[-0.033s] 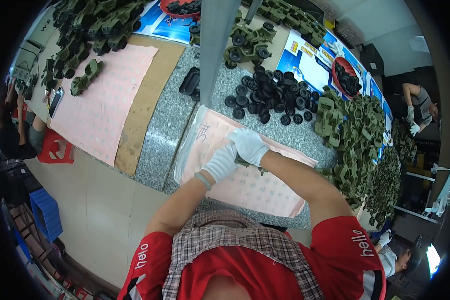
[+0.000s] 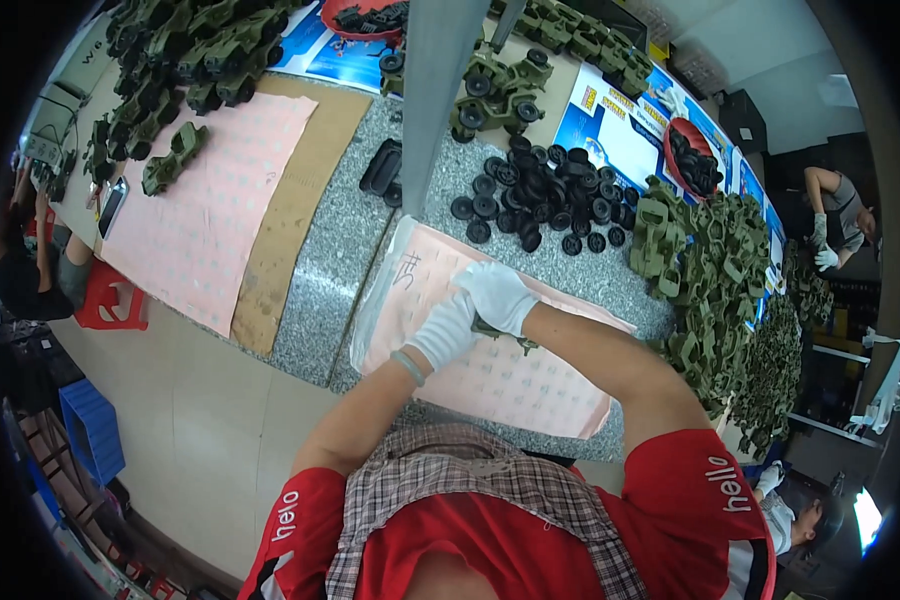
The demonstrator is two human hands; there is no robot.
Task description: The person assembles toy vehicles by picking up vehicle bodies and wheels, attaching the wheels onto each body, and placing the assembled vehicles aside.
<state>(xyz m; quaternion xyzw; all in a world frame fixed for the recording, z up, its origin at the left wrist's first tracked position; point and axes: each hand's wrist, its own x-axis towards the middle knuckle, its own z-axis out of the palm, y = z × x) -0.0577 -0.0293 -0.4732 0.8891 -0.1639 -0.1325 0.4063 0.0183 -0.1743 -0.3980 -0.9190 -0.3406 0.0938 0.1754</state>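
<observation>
My left hand (image 2: 445, 330) and my right hand (image 2: 497, 295), both in white gloves, are pressed together over a pink paper sheet (image 2: 510, 385) on the speckled grey table (image 2: 340, 260). Between them they grip a small green toy vehicle part (image 2: 492, 328), mostly hidden by the fingers. A heap of black toy wheels (image 2: 540, 195) lies just beyond the hands. To the right is a large heap of green toy vehicle bodies (image 2: 710, 270).
A grey post (image 2: 435, 90) rises in front of the table. Assembled green toy vehicles (image 2: 495, 90) stand behind the wheels, with more at upper left (image 2: 180, 60). A second pink sheet (image 2: 210, 200) lies on cardboard (image 2: 295, 200). Other people sit at the right (image 2: 835, 220) and left (image 2: 30, 260).
</observation>
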